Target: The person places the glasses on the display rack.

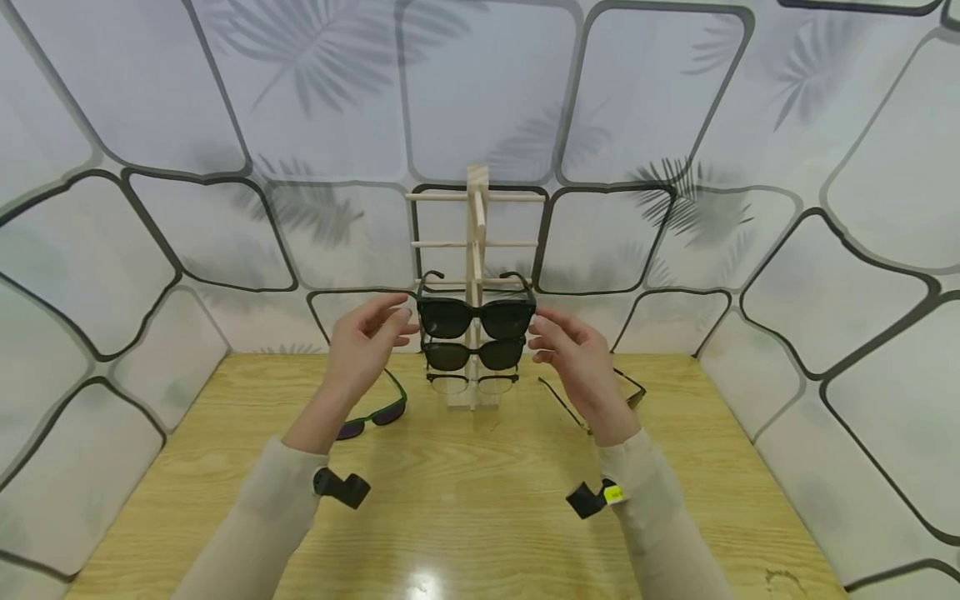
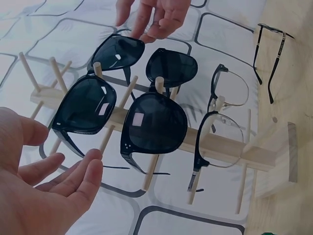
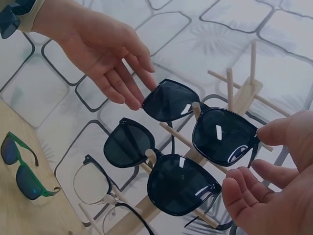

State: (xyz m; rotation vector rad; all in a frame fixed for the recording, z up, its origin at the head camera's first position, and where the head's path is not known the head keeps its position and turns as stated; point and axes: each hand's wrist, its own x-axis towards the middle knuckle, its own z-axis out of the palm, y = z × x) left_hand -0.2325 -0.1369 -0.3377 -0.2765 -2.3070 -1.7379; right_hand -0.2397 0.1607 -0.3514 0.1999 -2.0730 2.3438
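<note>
Black sunglasses (image 1: 476,318) sit uppermost of three pairs on a wooden rack (image 1: 477,225). Dark sunglasses (image 2: 154,122) rest just below them, and under those are clear half-rim glasses (image 2: 200,147). My left hand (image 1: 363,342) is beside the top pair's left end, its fingers loosely bent, with a small gap in the left wrist view. At the other end my right hand (image 1: 581,358) has its fingertips at the frame's corner; the right wrist view shows thumb or finger (image 3: 276,132) against or very near it. Neither hand is curled round the glasses.
Green-framed sunglasses (image 1: 386,414) lie on the wooden table (image 1: 465,500) left of the rack. Another pair with thin dark temples (image 1: 564,404) lies to the right, partly behind my right hand. Patterned panels (image 1: 487,100) stand behind and at both sides.
</note>
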